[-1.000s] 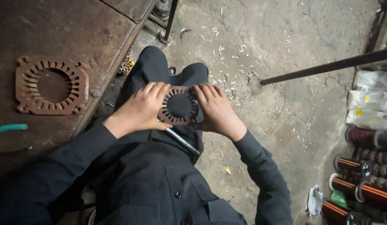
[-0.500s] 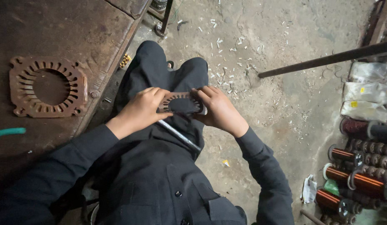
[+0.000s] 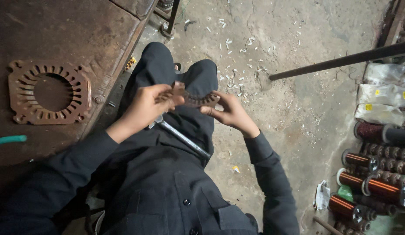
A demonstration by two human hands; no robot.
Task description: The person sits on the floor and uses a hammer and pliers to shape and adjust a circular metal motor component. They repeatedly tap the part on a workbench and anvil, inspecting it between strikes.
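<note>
Over the lap, slotted metal ring point(image 3: 194, 98) now tilted edge-on, pinched between left hand point(image 3: 148, 106) and right hand point(image 3: 228, 112); inspection angle changed

Both hands — left hand point(image 3: 146, 106), right hand point(image 3: 229, 112) — grip slotted ring point(image 3: 194, 99) (rusty).

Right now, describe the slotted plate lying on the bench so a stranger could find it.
Start at the rusty brown metal bench on the left. Flat on it lies a rust-coloured square lamination plate with a slotted round hole. Unlike the similar plate in the hands, nobody touches it.
</note>
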